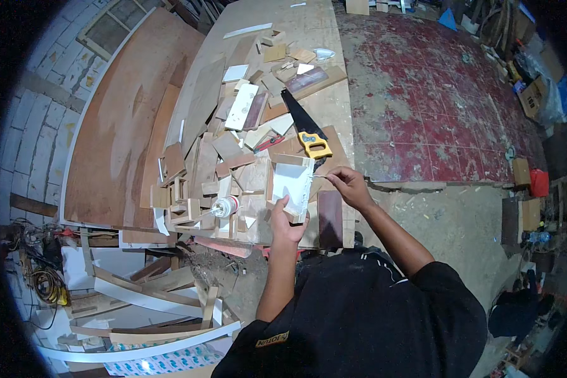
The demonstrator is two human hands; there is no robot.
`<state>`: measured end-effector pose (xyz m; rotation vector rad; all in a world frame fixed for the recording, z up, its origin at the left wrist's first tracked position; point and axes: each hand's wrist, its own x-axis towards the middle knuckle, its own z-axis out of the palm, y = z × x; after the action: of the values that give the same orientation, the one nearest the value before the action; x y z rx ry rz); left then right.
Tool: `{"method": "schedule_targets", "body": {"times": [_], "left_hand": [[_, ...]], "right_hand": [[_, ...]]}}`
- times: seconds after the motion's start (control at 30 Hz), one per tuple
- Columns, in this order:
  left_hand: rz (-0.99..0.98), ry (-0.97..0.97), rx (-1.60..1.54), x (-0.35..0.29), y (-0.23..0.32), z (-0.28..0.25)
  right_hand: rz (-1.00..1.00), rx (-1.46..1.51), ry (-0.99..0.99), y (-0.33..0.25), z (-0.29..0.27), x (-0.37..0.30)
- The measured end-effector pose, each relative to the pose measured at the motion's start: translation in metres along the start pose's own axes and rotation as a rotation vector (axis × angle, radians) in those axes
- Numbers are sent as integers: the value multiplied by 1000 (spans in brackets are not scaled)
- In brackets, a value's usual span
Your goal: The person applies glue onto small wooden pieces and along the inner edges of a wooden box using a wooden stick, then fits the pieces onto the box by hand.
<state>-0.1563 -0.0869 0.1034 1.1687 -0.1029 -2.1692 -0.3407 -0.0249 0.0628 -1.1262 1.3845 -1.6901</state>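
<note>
My left hand (288,222) is closed on the near end of a small wooden box (291,179) with a white inner panel, its thumb lying over the edge. White, paste-like smears run along the box's right side. To the right, my right hand (351,188) pinches a thin stick (320,176) whose tip reaches that smeared side. Left of the box, an open white tub (225,206) stands among wood scraps, with white stuff on it. A handsaw (313,143) with a yellow and black handle lies just beyond the box. Beside the saw is a red hand tool (269,144), too small to identify.
Many wood offcuts (242,107) cover the workbench (283,14) on the left and far side. A dark reddish board (329,219) lies at its near right edge. Large brown panels (123,120) lean along the left. Scrap strips (148,296) pile up at lower left.
</note>
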Motion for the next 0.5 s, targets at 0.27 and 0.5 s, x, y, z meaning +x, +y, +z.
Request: {"method": "schedule_targets", "body": {"times": [0.27,0.5], "left_hand": [[-1,-22,6,-1,-7,2],[-10,-38,11,2,-7,4]], "right_hand": [[-55,148,-2,-3,1,2],[152,405,116,12,-4,3]]}}
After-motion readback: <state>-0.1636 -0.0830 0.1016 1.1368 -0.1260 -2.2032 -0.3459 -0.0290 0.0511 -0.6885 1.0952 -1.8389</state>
